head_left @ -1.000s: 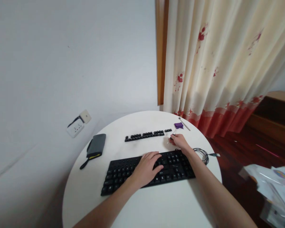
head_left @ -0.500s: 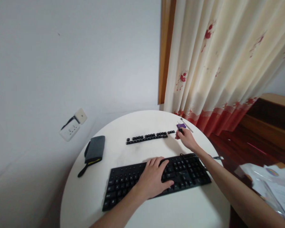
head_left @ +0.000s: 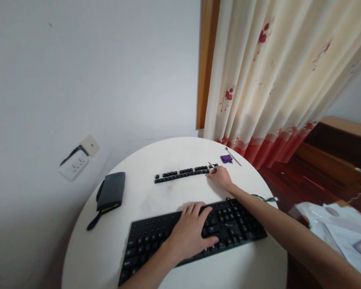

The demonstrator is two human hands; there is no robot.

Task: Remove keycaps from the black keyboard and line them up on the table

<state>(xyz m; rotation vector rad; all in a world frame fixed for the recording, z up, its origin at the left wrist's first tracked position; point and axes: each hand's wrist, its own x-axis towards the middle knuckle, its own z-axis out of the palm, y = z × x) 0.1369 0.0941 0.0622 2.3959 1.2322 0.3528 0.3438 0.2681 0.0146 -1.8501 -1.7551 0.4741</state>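
Observation:
A black keyboard (head_left: 228, 224) lies slightly slanted across the front of the round white table (head_left: 156, 204). Resting flat on its middle is my left hand (head_left: 192, 228), thumb spread and fingers stretched over the keys. My right hand (head_left: 219, 176) is closed round a small tool with thin metal prongs (head_left: 211, 165), their tips pointing up and left; its exact kind is hard to make out. This hand is at the right end of two rows of loose black keycaps (head_left: 183, 174), partly covering that end.
Behind my right hand lie a purple folded piece (head_left: 226, 159) and a thin brush (head_left: 234, 156). A dark grey pouch (head_left: 112, 190) with a strap is at the left. A cable (head_left: 260, 196) runs by the right edge. Wall and curtain (head_left: 243, 80) stand behind.
My right hand has moved left and down, from beside the purple piece to the right end of the keycap rows. My left hand stays on the keyboard. The view has shifted slightly.

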